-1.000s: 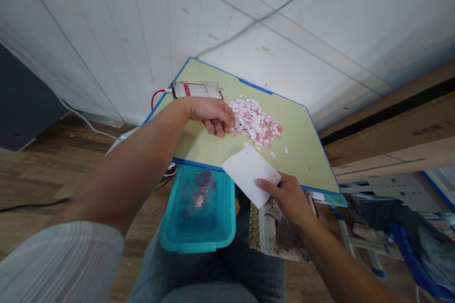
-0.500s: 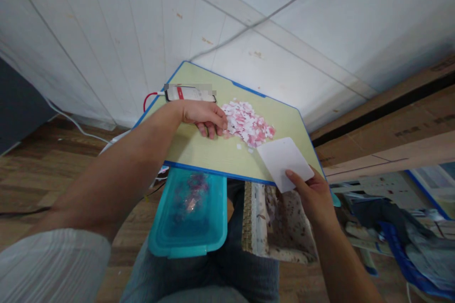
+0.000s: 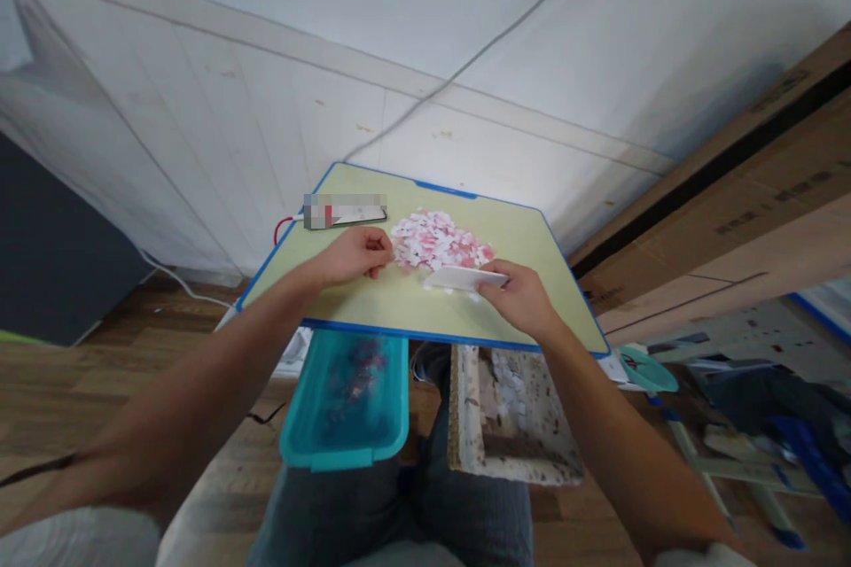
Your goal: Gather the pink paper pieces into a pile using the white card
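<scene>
A heap of small white and pink paper-like pieces (image 3: 435, 237) lies on the pale yellow, blue-edged tabletop (image 3: 372, 306). My right hand (image 3: 522, 291) grips a thin white card (image 3: 458, 277) with rounded corners, thumb on its near side. The card is tilted nearly edge-on along the heap's near side, and a few loose pieces show by its lower edge. At the heap's left end is my left hand (image 3: 359, 253), fingers curled together; whatever is in them, if anything, is hidden.
Behind my left hand lies a phone (image 3: 352, 214) with a red and white cable. Below the table's front edge are a teal plastic bin (image 3: 346, 447) and a speckled fabric-lined box (image 3: 519, 468). Cardboard boxes (image 3: 731, 204) stand at right, and a white wall (image 3: 279, 106) backs the table.
My right hand has brought the card leftward to the heap's near side and turned it from face-up to nearly edge-on. My left hand has drawn back slightly and its fingers have curled in. The view has shifted.
</scene>
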The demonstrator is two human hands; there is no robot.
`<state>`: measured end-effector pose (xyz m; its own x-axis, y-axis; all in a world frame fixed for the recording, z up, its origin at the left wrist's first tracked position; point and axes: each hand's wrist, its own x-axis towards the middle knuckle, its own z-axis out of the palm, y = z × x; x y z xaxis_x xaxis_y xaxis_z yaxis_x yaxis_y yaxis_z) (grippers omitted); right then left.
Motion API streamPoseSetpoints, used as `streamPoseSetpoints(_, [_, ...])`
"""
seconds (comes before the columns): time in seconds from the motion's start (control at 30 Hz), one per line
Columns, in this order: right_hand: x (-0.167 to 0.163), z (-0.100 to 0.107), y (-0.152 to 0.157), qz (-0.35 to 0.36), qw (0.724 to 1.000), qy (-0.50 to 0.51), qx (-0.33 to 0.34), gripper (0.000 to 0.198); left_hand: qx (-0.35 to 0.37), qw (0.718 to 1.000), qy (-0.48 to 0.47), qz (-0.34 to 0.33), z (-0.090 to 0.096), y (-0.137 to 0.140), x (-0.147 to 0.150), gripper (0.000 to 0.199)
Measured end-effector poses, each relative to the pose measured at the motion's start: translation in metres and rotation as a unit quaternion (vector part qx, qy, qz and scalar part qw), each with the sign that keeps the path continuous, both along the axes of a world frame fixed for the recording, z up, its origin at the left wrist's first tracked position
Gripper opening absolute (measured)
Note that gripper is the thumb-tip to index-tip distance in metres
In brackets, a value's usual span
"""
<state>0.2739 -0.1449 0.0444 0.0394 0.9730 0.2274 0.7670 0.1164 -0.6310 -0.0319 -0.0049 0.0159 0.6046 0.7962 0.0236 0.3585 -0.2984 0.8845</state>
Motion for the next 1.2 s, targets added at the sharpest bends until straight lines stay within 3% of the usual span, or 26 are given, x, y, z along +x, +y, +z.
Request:
streamPoseSetpoints(0.2, [0.015,-0.004,0.004,0.045,0.999,-0.020,-0.010,0.026,0.180,0.972,0.095,0.116,-0.009,-0.034,-0.023,0.029])
streamPoseSetpoints(0.4, [0.043,0.007,-0.018,0.023,0.998,-0.052,-0.010,0.025,0.334,0.905,0.219,0.149,-0.019,-0.035,-0.042,0.030])
streamPoseSetpoints(0.57, [0.071,0.013,-0.040,-0.011,0.997,-0.072,-0.025,0.025,0.368,0.881,0.245,0.170,-0.022,-0.036,-0.047,0.037])
streamPoseSetpoints(0.73, [0.075,0.001,-0.049,-0.091,0.995,-0.034,0.009,0.029,0.384,0.875,0.248,0.161,-0.022,-0.041,-0.044,0.038])
streamPoseSetpoints(0.93, [0.068,-0.011,-0.042,-0.073,0.997,-0.028,0.004,0.027,0.369,0.876,0.264,0.166,-0.018,-0.041,-0.043,0.037])
streamPoseSetpoints(1.2, [0.095,-0.001,-0.067,-0.088,0.994,-0.027,-0.052,0.029,0.370,0.878,0.255,0.167,-0.019,-0.040,-0.043,0.037])
